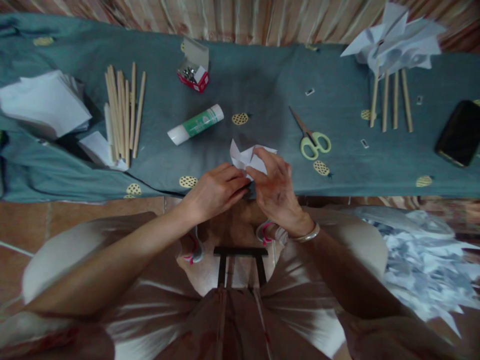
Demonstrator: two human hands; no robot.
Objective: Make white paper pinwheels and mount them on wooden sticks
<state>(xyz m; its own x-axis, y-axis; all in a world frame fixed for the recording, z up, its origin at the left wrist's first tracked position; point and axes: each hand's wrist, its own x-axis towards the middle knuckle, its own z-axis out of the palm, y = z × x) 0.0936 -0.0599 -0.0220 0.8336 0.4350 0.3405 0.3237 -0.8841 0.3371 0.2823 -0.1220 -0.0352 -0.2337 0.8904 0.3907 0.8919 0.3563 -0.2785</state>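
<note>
Near the front edge of the table, a white paper pinwheel head (243, 157) with its blades partly folded is held between my two hands. My left hand (217, 192) grips its lower left side with bent fingers, the tips hidden against the paper. From the right, my right hand (275, 185) presses thumb and index finger onto the paper close to its middle. Just beyond lies a glue stick (197, 124) with a green label. Green-handled scissors (310, 137) rest to the right of my hands, blades pointing away.
Wooden sticks (123, 110) and a stack of white paper (45, 102) lie at left. A small red box (193, 70) of metal pins stands open at the back. Finished pinwheels (390, 45) and a phone (459, 132) are at right. White paper pieces (423, 265) fill a bag below.
</note>
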